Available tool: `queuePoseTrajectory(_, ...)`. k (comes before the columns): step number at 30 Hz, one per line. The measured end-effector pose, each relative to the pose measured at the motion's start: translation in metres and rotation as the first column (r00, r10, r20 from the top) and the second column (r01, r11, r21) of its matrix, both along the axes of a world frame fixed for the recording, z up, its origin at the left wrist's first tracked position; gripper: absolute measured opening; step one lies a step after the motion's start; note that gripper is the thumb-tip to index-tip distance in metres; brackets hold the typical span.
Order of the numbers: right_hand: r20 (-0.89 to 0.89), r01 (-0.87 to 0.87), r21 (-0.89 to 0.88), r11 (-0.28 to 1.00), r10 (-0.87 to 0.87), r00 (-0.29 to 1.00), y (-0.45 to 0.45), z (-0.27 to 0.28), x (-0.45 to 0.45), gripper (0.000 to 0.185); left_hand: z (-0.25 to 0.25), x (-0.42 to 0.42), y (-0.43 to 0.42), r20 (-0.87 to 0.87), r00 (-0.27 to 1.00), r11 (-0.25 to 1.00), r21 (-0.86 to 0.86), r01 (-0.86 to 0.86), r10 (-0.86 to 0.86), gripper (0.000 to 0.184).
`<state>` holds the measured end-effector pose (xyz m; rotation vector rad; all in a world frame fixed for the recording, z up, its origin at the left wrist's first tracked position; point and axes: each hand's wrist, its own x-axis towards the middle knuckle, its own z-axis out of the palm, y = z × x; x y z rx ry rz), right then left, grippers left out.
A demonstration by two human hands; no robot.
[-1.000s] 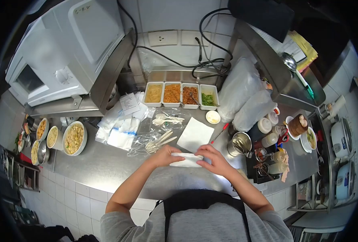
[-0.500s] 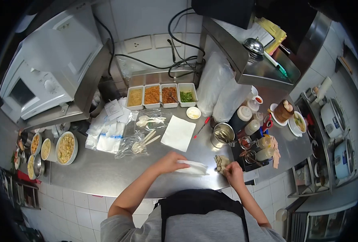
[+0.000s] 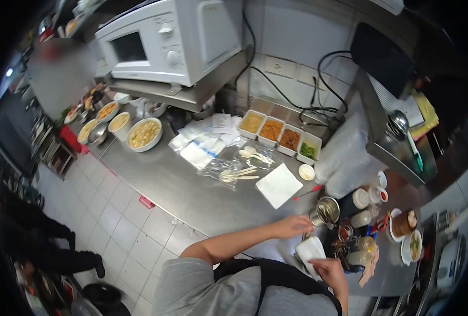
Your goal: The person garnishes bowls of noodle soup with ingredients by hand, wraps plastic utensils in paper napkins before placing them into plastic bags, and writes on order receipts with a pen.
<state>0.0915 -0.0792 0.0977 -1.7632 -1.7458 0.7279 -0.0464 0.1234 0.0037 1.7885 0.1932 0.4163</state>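
Observation:
A folded piece of white paper [image 3: 312, 248], perhaps a napkin or paper sleeve, is held near the counter's front edge. Its lower part is pinched in the fingers of my right hand [image 3: 329, 273]. Just above it, my left hand [image 3: 296, 225] reaches across with its fingers loosely apart and no object visible in them. Those fingers are close to a metal cup [image 3: 325, 210] with utensils inside. Under my left fingertips shows part of a small greyish-beige bundle, mostly hidden by the paper. A stack of white paper sheets [image 3: 279, 185] lies flat behind my left forearm.
Plastic bags of wooden cutlery [image 3: 239, 174] lie on the steel counter [image 3: 191, 195]. Four-sided tubs of toppings [image 3: 272, 129] line the wall. Sauce bottles [image 3: 360, 199] crowd the right side. Food bowls [image 3: 144, 134] stand left, below a microwave [image 3: 165, 42]. Another person [image 3: 60, 73] is at far left.
The view has swung left. The white paper has passed from my left hand to my right. My right hand has released the greyish-beige bundle, and my left hand has moved over beside it.

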Motion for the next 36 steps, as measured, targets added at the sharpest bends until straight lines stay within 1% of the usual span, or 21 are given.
queuePoseTrajectory(1,-0.027,0.014,-0.031,0.999,-0.015,1.0,-0.006,0.004,0.005,0.024,-0.003,-0.001,-0.009,-0.001,0.996,0.943,0.323,-0.083,0.088,0.027)
queuePoseTrajectory(2,-0.076,0.046,-0.095,0.994,-0.053,0.996,-0.011,0.007,0.008,0.024,-0.009,0.0,-0.019,0.016,0.986,0.78,0.609,-0.142,0.167,0.026)
queuePoseTrajectory(3,-0.085,0.05,-0.103,0.993,-0.059,0.995,-0.011,0.011,0.01,0.023,-0.018,0.002,-0.028,-0.019,0.99,0.758,0.645,-0.096,0.141,0.028)
queuePoseTrajectory(5,-0.1,0.071,-0.116,0.991,-0.083,0.992,-0.01,0.017,0.009,0.023,-0.047,0.009,-0.037,-0.094,0.992,0.707,0.708,0.009,0.082,0.031)
queuePoseTrajectory(6,-0.099,0.05,-0.125,0.991,-0.063,0.993,-0.006,0.019,0.008,0.022,-0.079,0.026,-0.039,0.127,0.98,0.695,0.691,-0.199,0.155,0.039)
queuePoseTrajectory(9,-0.091,0.003,-0.134,0.991,-0.015,0.996,0.008,0.019,0.0,0.021,-0.062,0.029,-0.04,0.066,0.99,0.789,0.598,-0.14,0.126,0.044)
queuePoseTrajectory(12,-0.074,-0.02,-0.094,0.995,0.013,0.997,0.028,0.017,-0.013,0.02,-0.032,0.008,-0.026,-0.033,0.953,0.773,0.593,-0.224,0.301,0.035)
queuePoseTrajectory(15,-0.087,0.005,-0.067,0.998,-0.011,0.996,0.048,0.013,-0.034,0.02,0.022,-0.062,0.034,0.221,0.922,0.782,0.489,-0.386,0.317,0.028)
queuePoseTrajectory(17,-0.101,0.018,-0.051,0.999,-0.023,0.995,0.066,0.01,-0.052,0.02,0.03,-0.122,0.089,0.318,0.683,0.531,0.446,-0.72,0.658,0.026)
queuePoseTrajectory(18,-0.111,0.003,-0.055,0.998,-0.009,0.994,0.077,0.005,-0.062,0.02,0.025,-0.156,0.12,0.358,0.527,0.433,0.313,-0.846,0.771,0.023)
queuePoseTrajectory(19,-0.121,-0.009,-0.06,0.998,0.002,0.993,0.088,-0.002,-0.073,0.02,0.029,-0.195,0.148,0.322,0.377,0.258,0.357,-0.898,0.868,0.018)
queuePoseTrajectory(20,-0.13,-0.021,-0.068,0.997,0.012,0.991,0.096,-0.007,-0.085,0.02,0.012,-0.224,0.174,0.26,0.168,-0.009,0.565,-0.825,0.951,0.021)
queuePoseTrajectory(22,-0.097,-0.086,-0.041,0.995,0.082,0.992,0.119,-0.002,-0.116,0.019,-0.016,-0.258,0.204,0.255,-0.062,-0.227,0.692,-0.685,0.965,0.025)
queuePoseTrajectory(25,-0.066,-0.137,-0.059,0.989,0.133,0.989,0.148,0.001,-0.154,0.019,-0.028,-0.28,0.22,0.107,0.01,-0.085,0.84,-0.536,0.994,0.032)
queuePoseTrajectory(26,-0.07,-0.129,-0.075,0.989,0.124,0.99,0.155,-0.001,-0.163,0.019,-0.03,-0.281,0.224,0.139,0.034,-0.093,0.803,-0.588,0.99,0.022)
queuePoseTrajectory(28,-0.036,-0.116,-0.119,0.986,0.113,0.993,0.172,0.0,-0.18,0.019,-0.027,-0.283,0.228,0.118,0.128,-0.014,0.785,-0.62,0.985,0.015)
queuePoseTrajectory(30,-0.138,-0.18,-0.009,0.984,0.177,0.975,0.192,-0.021,-0.198,0.02,-0.01,-0.282,0.222,0.134,0.174,0.017,0.744,-0.668,0.976,0.009)
queuePoseTrajectory(31,-0.182,-0.205,0.052,0.977,0.211,0.96,0.205,-0.033,-0.207,0.02,-0.012,-0.282,0.226,0.113,0.21,0.097,0.615,-0.782,0.971,0.009)
queuePoseTrajectory(33,-0.291,-0.329,0.049,0.943,0.329,0.899,0.233,-0.05,-0.229,0.022,-0.02,-0.28,0.232,0.088,0.289,0.252,0.294,-0.922,0.953,0.011)
queuePoseTrajectory(34,-0.292,-0.343,0.048,0.938,0.341,0.893,0.247,-0.063,-0.238,0.022,-0.015,-0.278,0.227,0.124,0.274,0.221,0.328,-0.918,0.954,0.018)
queuePoseTrajectory(36,-0.291,-0.376,0.047,0.925,0.373,0.881,0.276,-0.089,-0.247,0.024,-0.018,-0.272,0.226,-0.067,0.243,0.239,-0.063,-0.969,0.968,0.025)
